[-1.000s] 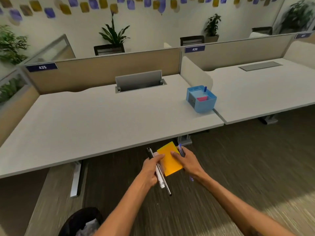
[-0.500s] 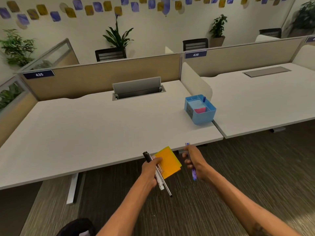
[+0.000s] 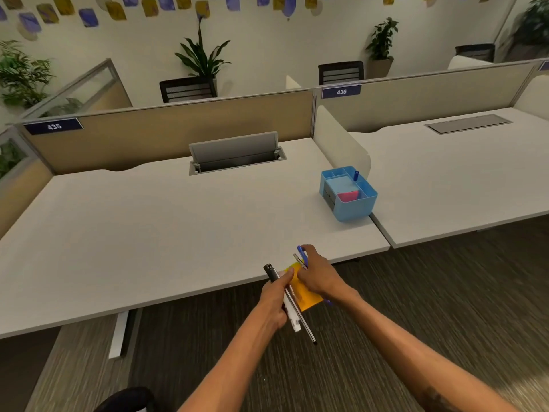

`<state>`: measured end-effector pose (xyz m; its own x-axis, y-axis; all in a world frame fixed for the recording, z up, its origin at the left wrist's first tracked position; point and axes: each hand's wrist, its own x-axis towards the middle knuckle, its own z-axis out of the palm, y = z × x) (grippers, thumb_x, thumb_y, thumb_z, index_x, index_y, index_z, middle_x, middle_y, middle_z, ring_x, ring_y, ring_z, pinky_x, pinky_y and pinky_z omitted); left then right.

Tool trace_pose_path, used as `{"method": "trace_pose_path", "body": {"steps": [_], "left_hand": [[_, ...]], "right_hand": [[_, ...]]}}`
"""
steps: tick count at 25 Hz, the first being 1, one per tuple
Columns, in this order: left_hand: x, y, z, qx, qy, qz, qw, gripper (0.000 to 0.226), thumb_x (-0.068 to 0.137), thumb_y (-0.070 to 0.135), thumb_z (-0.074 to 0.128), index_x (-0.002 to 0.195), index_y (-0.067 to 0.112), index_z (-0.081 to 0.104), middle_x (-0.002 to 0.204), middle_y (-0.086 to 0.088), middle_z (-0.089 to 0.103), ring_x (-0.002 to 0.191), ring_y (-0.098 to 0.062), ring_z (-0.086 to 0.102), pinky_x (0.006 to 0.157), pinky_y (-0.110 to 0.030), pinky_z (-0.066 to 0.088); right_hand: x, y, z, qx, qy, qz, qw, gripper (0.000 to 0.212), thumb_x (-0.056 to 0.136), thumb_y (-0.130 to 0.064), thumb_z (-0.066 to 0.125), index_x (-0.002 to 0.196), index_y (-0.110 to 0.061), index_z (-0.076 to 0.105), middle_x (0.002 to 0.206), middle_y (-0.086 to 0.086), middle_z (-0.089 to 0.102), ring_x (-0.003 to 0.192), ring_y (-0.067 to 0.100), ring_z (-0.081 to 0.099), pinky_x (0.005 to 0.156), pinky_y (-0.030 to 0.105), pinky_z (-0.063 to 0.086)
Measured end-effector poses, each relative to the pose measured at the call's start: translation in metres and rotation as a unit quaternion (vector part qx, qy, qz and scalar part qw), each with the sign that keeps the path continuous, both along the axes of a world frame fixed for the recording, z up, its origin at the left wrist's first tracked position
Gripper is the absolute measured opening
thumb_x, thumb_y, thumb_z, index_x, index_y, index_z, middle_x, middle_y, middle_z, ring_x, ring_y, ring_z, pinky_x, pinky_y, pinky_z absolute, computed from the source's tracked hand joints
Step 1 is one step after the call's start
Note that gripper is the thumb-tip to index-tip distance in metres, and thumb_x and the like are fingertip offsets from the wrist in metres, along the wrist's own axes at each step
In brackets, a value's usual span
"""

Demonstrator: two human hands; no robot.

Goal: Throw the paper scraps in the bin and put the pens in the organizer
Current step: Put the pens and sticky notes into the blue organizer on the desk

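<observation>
My left hand point(image 3: 274, 298) grips a black pen point(image 3: 271, 272), a white pen point(image 3: 292, 318) and an orange paper scrap point(image 3: 306, 297) in front of the desk's near edge. My right hand point(image 3: 316, 275) holds a blue pen point(image 3: 302, 253) and a thin grey pen, and its fingers rest on the orange scrap. The light blue organizer point(image 3: 353, 208) stands on the desk's right end, holding one blue pen point(image 3: 356, 175) upright and a pink pad. The black bin's rim point(image 3: 124, 401) shows at the bottom edge, left of my arms.
The white desk point(image 3: 148, 233) spans the left and middle, with an open grey cable flap point(image 3: 234, 151) at the back. A second desk point(image 3: 460, 173) adjoins on the right behind a low white divider. Tan partitions, chairs and plants lie beyond. Carpet is underfoot.
My right hand, apart from the left half a second ago, has come back onto the orange scrap. The view has shifted toward the desk, and the bin has slid nearly out of sight.
</observation>
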<state>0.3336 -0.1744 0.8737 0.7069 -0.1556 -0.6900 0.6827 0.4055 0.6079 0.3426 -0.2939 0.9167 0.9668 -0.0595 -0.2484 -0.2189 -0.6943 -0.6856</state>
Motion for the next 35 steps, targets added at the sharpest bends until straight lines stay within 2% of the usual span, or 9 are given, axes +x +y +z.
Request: {"method": "trace_pose_path", "body": {"steps": [5,12,20,22,25,27,30,32,35], "left_hand": [[0.039,0.005,0.006,-0.031,-0.026,0.002,0.999,0.037,0.091,0.024,0.067,0.119,0.0,0.066,0.102,-0.024,0.074,0.091,-0.037,0.073,0.086,-0.056,0.058],[0.097,0.011,0.003,0.016,-0.027,-0.006,0.999,0.038,0.086,0.011,0.072,0.122,0.0,0.064,0.11,-0.031,0.069,0.101,-0.045,0.069,0.094,-0.063,0.051],[0.151,0.009,0.006,0.082,-0.103,-0.064,0.989,0.034,0.091,0.022,0.066,0.123,0.01,0.065,0.11,-0.02,0.072,0.101,-0.036,0.071,0.093,-0.052,0.056],[0.159,0.005,0.006,0.106,-0.118,-0.082,0.984,0.032,0.093,0.025,0.064,0.121,0.01,0.064,0.111,-0.02,0.072,0.101,-0.035,0.07,0.091,-0.05,0.057],[0.17,-0.003,0.008,0.119,-0.124,-0.088,0.981,0.023,0.092,0.024,0.065,0.111,0.011,0.066,0.104,-0.02,0.073,0.09,-0.032,0.073,0.073,-0.04,0.062],[0.176,-0.013,0.01,0.117,-0.122,-0.091,0.981,0.018,0.091,0.022,0.067,0.106,0.012,0.067,0.098,-0.018,0.075,0.083,-0.03,0.074,0.066,-0.037,0.062],[0.186,-0.028,0.01,0.131,-0.121,-0.085,0.98,0.02,0.089,0.021,0.07,0.105,0.009,0.067,0.093,-0.016,0.074,0.078,-0.029,0.075,0.068,-0.038,0.063],[0.193,-0.038,0.012,0.127,-0.118,-0.081,0.982,0.025,0.089,0.021,0.071,0.108,0.007,0.066,0.094,-0.018,0.075,0.079,-0.03,0.075,0.073,-0.041,0.063],[0.202,-0.051,0.018,0.094,-0.116,-0.066,0.987,0.027,0.089,0.025,0.071,0.108,0.006,0.068,0.091,-0.017,0.076,0.072,-0.027,0.076,0.066,-0.037,0.063]], "right_hand": [[0.034,0.001,-0.003,0.031,0.017,0.009,0.999,0.069,0.086,-0.016,0.064,0.145,-0.022,0.029,0.133,0.015,0.054,0.097,0.023,0.06,0.079,0.031,0.05],[0.097,0.006,0.0,0.063,0.052,0.002,0.997,0.047,0.085,-0.025,0.067,0.129,-0.02,0.052,0.12,0.004,0.063,0.097,0.016,0.061,0.086,0.028,0.05],[0.15,-0.003,0.017,0.101,0.077,-0.065,0.99,0.043,0.08,-0.011,0.07,0.121,-0.016,0.057,0.1,0.006,0.064,0.076,0.018,0.068,0.053,0.022,0.054],[0.156,-0.011,0.021,0.116,0.087,-0.067,0.987,0.043,0.079,-0.005,0.068,0.12,-0.012,0.057,0.103,0.011,0.065,0.078,0.023,0.071,0.064,0.028,0.061],[0.163,-0.024,0.023,0.082,0.082,-0.03,0.993,0.033,0.077,-0.006,0.072,0.107,-0.013,0.059,0.116,0.011,0.061,0.098,0.029,0.067,0.087,0.042,0.059],[0.165,-0.03,0.022,0.072,0.056,-0.058,0.994,0.033,0.079,-0.012,0.074,0.107,-0.016,0.059,0.11,0.011,0.064,0.093,0.028,0.069,0.086,0.042,0.059],[0.174,-0.04,0.022,0.0,-0.008,-0.069,0.998,0.037,0.08,-0.024,0.076,0.113,-0.017,0.06,0.106,0.007,0.067,0.09,0.023,0.068,0.086,0.036,0.057],[0.183,-0.05,0.025,-0.009,-0.028,-0.071,0.997,0.036,0.081,-0.025,0.074,0.113,-0.016,0.06,0.104,0.007,0.07,0.086,0.02,0.069,0.083,0.031,0.056],[0.198,-0.065,0.03,0.015,-0.019,-0.06,0.998,0.033,0.083,-0.021,0.07,0.113,-0.015,0.058,0.093,0.006,0.072,0.077,0.016,0.069,0.075,0.026,0.056]]}}
